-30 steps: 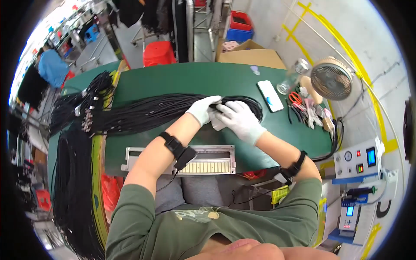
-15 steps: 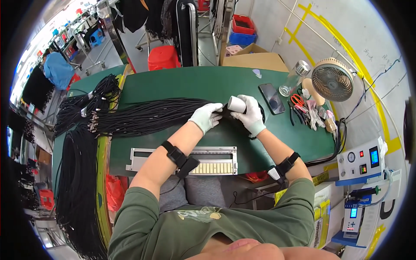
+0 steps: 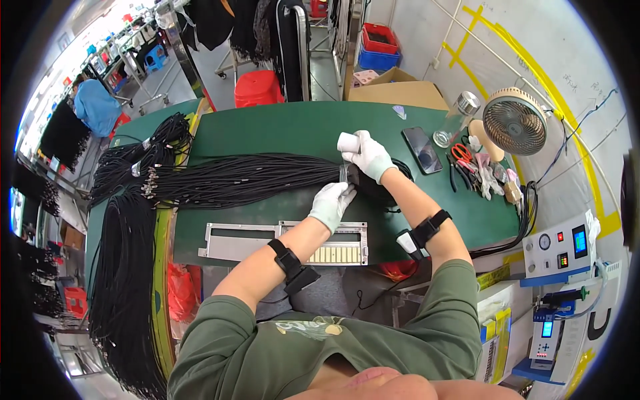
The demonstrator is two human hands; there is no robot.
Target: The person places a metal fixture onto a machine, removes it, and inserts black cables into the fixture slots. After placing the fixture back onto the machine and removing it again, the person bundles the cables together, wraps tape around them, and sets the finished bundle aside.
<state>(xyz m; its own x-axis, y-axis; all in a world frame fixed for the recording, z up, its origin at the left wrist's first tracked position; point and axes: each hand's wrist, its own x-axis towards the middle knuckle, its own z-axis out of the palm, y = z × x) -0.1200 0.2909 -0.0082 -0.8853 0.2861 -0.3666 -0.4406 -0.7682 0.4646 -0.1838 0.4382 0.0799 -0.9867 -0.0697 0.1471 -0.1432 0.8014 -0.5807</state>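
A long bundle of black cables (image 3: 247, 179) lies across the green table (image 3: 280, 130). My left hand (image 3: 331, 203), in a white glove, grips the bundle near its right end from below. My right hand (image 3: 368, 155), also gloved, holds a white roll of tape (image 3: 348, 142) just above the same end of the bundle. A strip of clear tape runs down from the roll to the cables. A coil of black cable (image 3: 390, 187) lies under my right wrist.
More black cable bundles (image 3: 130, 200) pile up at the table's left and hang over its edge. A phone (image 3: 422, 149), jar (image 3: 455, 119), scissors and pliers (image 3: 467, 163) and a small fan (image 3: 515, 121) sit at the right. A metal jig plate (image 3: 287, 241) lies at the front edge.
My right hand has lifted the tape roll up and left over the bundle's end. My left hand has dropped from beside the roll to under the cables.
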